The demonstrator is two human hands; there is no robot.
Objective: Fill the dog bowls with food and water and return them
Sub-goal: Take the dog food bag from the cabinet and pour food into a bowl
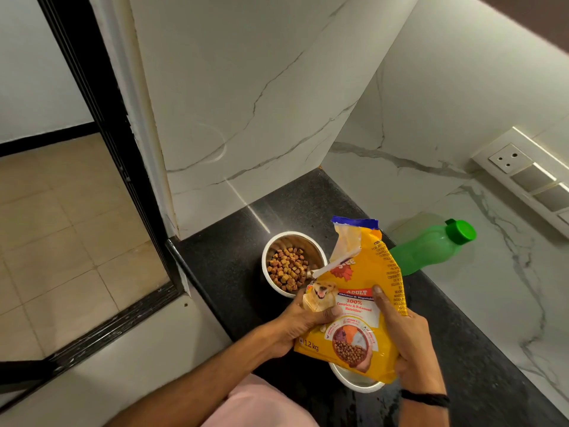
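A steel bowl [277,248] holding brown kibble stands on the black granite counter [228,266]. Just in front of it I hold a yellow dog-food bag [357,306] upright, its torn top open. My left hand [303,325] grips the bag's lower left side and my right hand [403,337] grips its right side. A second steel bowl [354,380] sits under the bag, mostly hidden, so its contents cannot be seen. A green water bottle [431,246] with its cap on lies tilted against the marble wall behind the bag.
Marble walls close the counter at the back and right. A switch and socket panel [529,177] is on the right wall. The counter's left edge drops to a tiled floor [61,229] beyond a black door frame [104,118].
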